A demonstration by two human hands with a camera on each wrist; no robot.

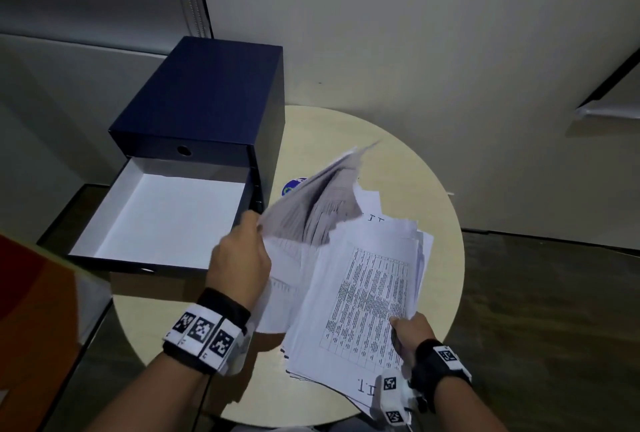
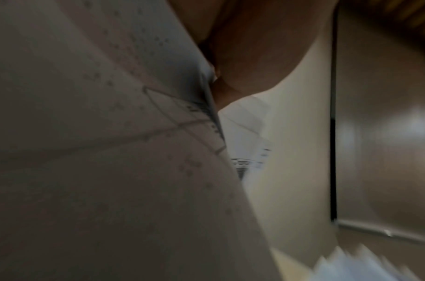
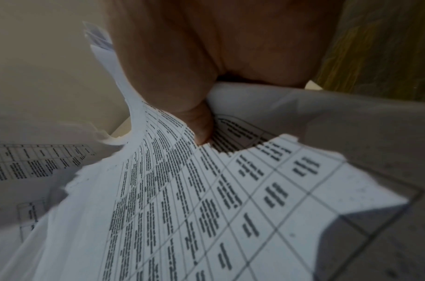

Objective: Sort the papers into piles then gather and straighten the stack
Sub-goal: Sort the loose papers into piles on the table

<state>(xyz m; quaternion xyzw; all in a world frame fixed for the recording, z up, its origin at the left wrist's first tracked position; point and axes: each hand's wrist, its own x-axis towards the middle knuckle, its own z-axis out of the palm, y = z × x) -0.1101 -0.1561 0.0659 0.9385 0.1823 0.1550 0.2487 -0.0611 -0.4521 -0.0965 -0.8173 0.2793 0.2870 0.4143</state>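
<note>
A thick stack of printed papers (image 1: 363, 303) with tables lies on the round table (image 1: 440, 196), its sheets fanned unevenly. My left hand (image 1: 242, 255) grips a bundle of sheets (image 1: 311, 203) lifted off the stack's left side, curling up and away. My right hand (image 1: 408, 331) pinches the stack's near right corner, thumb on the top sheet. In the right wrist view the thumb (image 3: 196, 125) presses on the printed top page (image 3: 206, 209). In the left wrist view the lifted sheets (image 2: 98, 152) fill most of the frame, blurred.
A dark blue drawer box (image 1: 207, 102) stands at the table's left, its lower white-lined drawer (image 1: 156, 220) pulled out and bare inside. A round blue sticker (image 1: 292, 185) shows behind the lifted sheets. A wall runs behind, dark floor at the right.
</note>
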